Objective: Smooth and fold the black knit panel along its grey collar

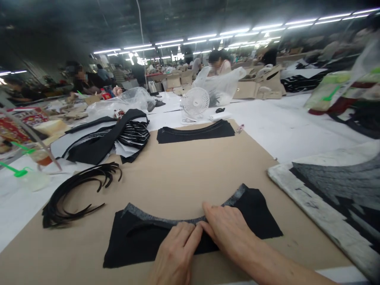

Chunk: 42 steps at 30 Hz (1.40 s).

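Observation:
A curved black fabric piece (130, 247) with a grey fuzzy edge (157, 217) lies flat in front of me. A narrow black strip (142, 225) runs along that concave edge, its left end loose on the fabric. My left hand (178, 249) has its fingers pressed together on the strip at the middle of the curve. Right beside it, my right hand (230, 229) closes thumb and forefinger at the same edge, fingertips almost touching the left ones. The strip's other end is hidden under my hands.
Brown board (178, 174) covers the table. Left lie a bundle of black strips (59, 202), stacked black pieces (97, 144) and a green-capped bottle (32, 178). Another black piece (196, 132) and a white fan (196, 102) stand beyond. A white slab (311, 202) bears grey-black pieces at right.

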Motion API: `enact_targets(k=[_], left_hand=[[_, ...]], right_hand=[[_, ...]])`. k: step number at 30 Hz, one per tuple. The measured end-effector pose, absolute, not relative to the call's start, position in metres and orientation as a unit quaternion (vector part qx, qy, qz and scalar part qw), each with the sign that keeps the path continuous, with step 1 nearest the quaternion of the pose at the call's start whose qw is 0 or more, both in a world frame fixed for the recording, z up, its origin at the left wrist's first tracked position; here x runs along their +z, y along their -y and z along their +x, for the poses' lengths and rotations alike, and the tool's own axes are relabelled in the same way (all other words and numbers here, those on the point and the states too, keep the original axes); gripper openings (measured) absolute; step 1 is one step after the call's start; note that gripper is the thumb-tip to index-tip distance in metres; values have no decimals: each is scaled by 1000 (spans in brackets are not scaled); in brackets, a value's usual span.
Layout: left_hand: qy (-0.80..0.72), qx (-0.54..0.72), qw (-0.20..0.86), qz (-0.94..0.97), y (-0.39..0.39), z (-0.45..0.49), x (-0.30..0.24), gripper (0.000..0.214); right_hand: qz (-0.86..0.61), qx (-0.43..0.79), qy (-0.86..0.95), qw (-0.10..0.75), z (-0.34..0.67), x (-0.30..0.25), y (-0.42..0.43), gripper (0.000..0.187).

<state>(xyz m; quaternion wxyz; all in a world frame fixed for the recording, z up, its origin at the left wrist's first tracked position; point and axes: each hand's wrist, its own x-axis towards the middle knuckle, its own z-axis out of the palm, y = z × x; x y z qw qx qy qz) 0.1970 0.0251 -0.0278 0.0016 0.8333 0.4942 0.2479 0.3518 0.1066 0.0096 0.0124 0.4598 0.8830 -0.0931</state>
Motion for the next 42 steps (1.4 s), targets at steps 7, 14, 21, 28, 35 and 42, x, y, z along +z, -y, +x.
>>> enact_targets(k=[7,14,21,28,35,42], left_hand=[[-520,193,-36,831,-22,194,-47,44],[-519,196,-104,826,-24,200,-60,41],[-539,191,-149,807,-21,204,-64,44],[-525,220,-198,798,-25,207,-63,36],[-531,225,-179,797,-30,209,-62,43],[-530,203,-176,804,-36,211,-53,40]], right_hand=[[393,-166,-901,74,390,51,-148,28],[373,-222,-896,97,415,54,-180,16],[388,-186,-897,97,415,44,-177,19],[384,-169,-900,117,411,49,-176,19],[423,-126,-894,78,414,32,-167,16],[469,-97,-877,-27,431,8,-165,34]])
